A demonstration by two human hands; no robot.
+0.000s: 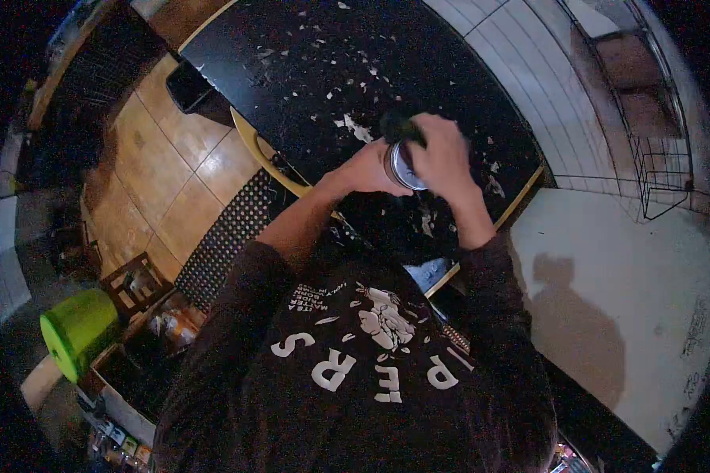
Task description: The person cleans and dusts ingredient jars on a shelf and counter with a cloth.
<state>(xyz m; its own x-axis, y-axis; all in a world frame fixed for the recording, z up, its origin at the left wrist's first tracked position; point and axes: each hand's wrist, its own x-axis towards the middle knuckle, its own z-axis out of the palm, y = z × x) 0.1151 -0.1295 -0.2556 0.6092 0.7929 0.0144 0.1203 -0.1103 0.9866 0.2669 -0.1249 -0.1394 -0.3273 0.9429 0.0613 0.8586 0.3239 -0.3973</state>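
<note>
Over a black table [276, 94], a round can or jar [405, 165] with a silvery rim is tilted on its side. My left hand [368, 169] is wrapped round its body from the left. My right hand [443, 154] is closed at the can's right end, with a dark object [401, 128] by its fingers; its shape is too blurred to make out. Pale scraps [355, 128] lie on the table just beyond my hands, and more are scattered across the black surface.
Tiled floor [189, 150] and a dotted mat [229, 229] lie at the left. A green bin [79, 331] stands at the lower left. A white wall [607, 268] and a wire rack [663, 181] are on the right.
</note>
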